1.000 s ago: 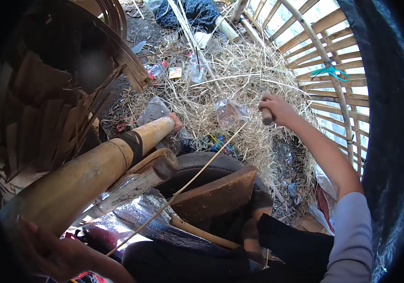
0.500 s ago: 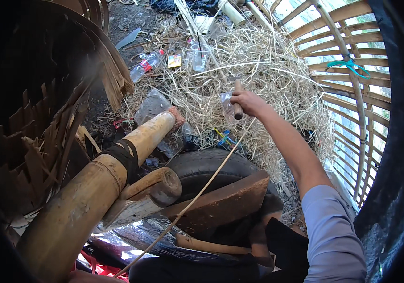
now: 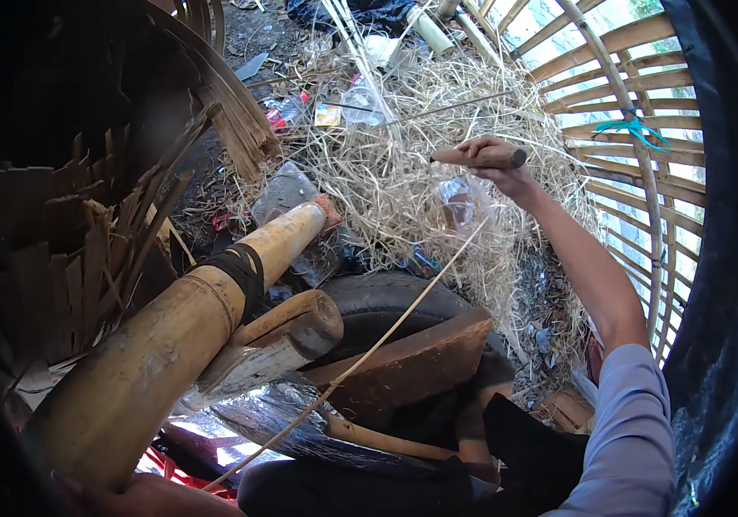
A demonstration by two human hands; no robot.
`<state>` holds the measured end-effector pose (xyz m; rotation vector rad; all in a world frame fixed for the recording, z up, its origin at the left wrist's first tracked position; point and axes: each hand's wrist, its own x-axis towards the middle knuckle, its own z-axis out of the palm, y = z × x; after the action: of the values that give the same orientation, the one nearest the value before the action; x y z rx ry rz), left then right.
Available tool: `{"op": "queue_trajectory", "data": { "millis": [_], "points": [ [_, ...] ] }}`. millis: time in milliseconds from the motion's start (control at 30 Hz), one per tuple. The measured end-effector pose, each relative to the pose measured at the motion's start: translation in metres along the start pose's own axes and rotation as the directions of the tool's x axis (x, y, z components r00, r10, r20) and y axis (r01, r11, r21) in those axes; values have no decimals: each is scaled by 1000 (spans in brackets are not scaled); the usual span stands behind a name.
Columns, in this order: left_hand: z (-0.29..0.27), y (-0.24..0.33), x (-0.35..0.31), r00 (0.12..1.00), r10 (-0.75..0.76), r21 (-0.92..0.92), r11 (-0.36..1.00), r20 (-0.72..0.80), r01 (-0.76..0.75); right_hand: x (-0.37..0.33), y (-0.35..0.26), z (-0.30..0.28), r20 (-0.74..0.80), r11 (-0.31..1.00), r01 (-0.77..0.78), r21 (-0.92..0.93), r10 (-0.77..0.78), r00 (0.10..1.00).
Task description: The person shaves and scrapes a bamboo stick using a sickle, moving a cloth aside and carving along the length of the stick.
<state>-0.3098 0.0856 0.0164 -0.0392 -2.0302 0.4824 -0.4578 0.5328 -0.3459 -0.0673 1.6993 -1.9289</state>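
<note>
My right hand [image 3: 507, 177] is closed around the brown wooden handle [image 3: 494, 158] of a tool, reaching out over the straw. The handle lies nearly level, and its working end is too indistinct to make out. Just below that hand is a clear plastic bag [image 3: 458, 202] with something brown in it; whether the hand touches it I cannot tell. At the lower left, my left hand [image 3: 141, 498] is by the near end of a thick bamboo pole [image 3: 171, 345], its fingers mostly hidden. A thin cane strip [image 3: 378, 345] slants from near this hand up toward the bag.
Loose straw [image 3: 403, 164] covers the ground ahead, with a plastic cup [image 3: 362, 105] on it. A tyre [image 3: 386, 293] and a wooden block [image 3: 412, 353] are in front of me. Split bamboo slats [image 3: 85, 276] stand at left, a bamboo lattice [image 3: 644, 155] at right.
My right hand has moved right and slightly up, turning the handle from upright to nearly level. The plastic bag has shifted right. More of my left hand shows at the lower left.
</note>
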Motion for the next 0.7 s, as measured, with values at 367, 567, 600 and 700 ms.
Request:
{"op": "queue_trajectory", "data": {
  "millis": [367,567,600,700],
  "points": [
    [-14,16,-1,984,-179,239,956,19,170,-6,-84,7,-25,999,21,-37,-22,999],
    [-12,35,11,994,-26,45,999,108,21,-3,-121,15,-87,999,33,-8,-33,996],
    [-10,38,15,994,34,27,999,105,-37,-4,-123,10,-113,998,24,58,-17,993],
    [-10,38,20,993,73,-19,997,88,-72,-7,-122,-3,-194,960,54,275,0,981]
  ]
}}
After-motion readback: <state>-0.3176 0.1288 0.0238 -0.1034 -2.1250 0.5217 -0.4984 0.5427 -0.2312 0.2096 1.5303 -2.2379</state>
